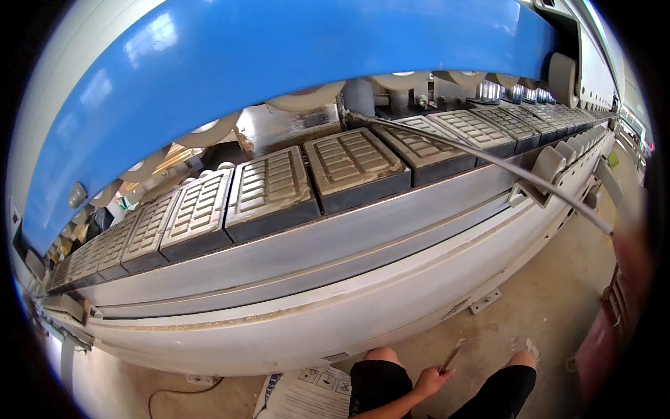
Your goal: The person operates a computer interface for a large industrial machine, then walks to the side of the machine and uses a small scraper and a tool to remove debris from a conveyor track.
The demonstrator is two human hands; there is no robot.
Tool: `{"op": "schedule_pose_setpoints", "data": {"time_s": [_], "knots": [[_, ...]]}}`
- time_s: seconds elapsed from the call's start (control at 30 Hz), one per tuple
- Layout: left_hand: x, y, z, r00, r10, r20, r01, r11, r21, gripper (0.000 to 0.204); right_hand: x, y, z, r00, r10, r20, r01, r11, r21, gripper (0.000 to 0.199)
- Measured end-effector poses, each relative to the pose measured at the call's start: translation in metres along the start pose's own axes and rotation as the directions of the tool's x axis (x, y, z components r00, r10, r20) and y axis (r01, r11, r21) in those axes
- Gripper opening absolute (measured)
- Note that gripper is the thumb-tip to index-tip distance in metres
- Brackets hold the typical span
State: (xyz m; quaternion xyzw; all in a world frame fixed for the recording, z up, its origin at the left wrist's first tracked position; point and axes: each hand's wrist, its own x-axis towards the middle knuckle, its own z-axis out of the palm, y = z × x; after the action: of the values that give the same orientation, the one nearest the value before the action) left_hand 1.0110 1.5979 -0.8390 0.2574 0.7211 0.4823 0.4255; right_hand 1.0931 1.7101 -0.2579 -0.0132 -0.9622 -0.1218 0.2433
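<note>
My left hand [429,383] rests low between my knees, its fingers wrapped round a thin brown tool [451,356] with a paler tip pointing up. The exact kind of tool is too small to make out. My right hand does not show. Above stretches a machine with a row of black blocks [366,193], topped by beige pads [356,159] with raised rectangles. A long metal rod [516,170] slants across the row, from a gap behind the pads to the right edge. What holds its near end is unclear.
A blue machine cover [314,42] with rollers overhangs the pads. The pale machine base [293,335] curves below. A printed sack [307,394] lies on the floor beside my left leg, near a dark cable [183,391]. A blurred red shape [621,307], perhaps a person, is at the right.
</note>
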Motion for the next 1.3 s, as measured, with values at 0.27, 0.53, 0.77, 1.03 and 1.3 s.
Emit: {"op": "schedule_pose_setpoints", "data": {"time_s": [0.27, 0.53, 0.77, 1.03, 1.3], "knots": [[0.004, -0.024, 0.008, 0.978, 0.108, -0.18, -0.12, 0.991, -0.059, 0.034, -0.038, -0.027, 0.048, 0.953, 0.296, 0.07, -0.302, 0.897, 0.323, 0.045], [0.004, -0.026, 0.003, 0.989, 0.042, -0.139, -0.053, 0.996, -0.077, 0.034, -0.013, -0.034, 0.088, 0.97, 0.038, -0.239, 0.052, 0.931, 0.36, 0.06], [0.005, -0.032, 0.006, 0.95, 0.184, -0.252, -0.182, 0.983, 0.034, 0.031, -0.016, -0.024, 0.091, 0.924, 0.355, -0.141, -0.322, 0.923, 0.212, 0.025], [0.002, -0.013, 0.01, 0.928, 0.247, -0.278, -0.257, 0.966, 0.001, 0.026, 0.025, -0.007, -0.011, 0.993, 0.049, -0.111, -0.09, 0.914, -0.396, 0.041], [-0.021, 0.023, -0.005, 0.956, 0.135, -0.261, -0.175, 0.975, -0.134, 0.029, -0.017, 0.01, -0.011, 0.982, 0.063, -0.179, -0.124, 0.926, -0.356, 0.036]]}}
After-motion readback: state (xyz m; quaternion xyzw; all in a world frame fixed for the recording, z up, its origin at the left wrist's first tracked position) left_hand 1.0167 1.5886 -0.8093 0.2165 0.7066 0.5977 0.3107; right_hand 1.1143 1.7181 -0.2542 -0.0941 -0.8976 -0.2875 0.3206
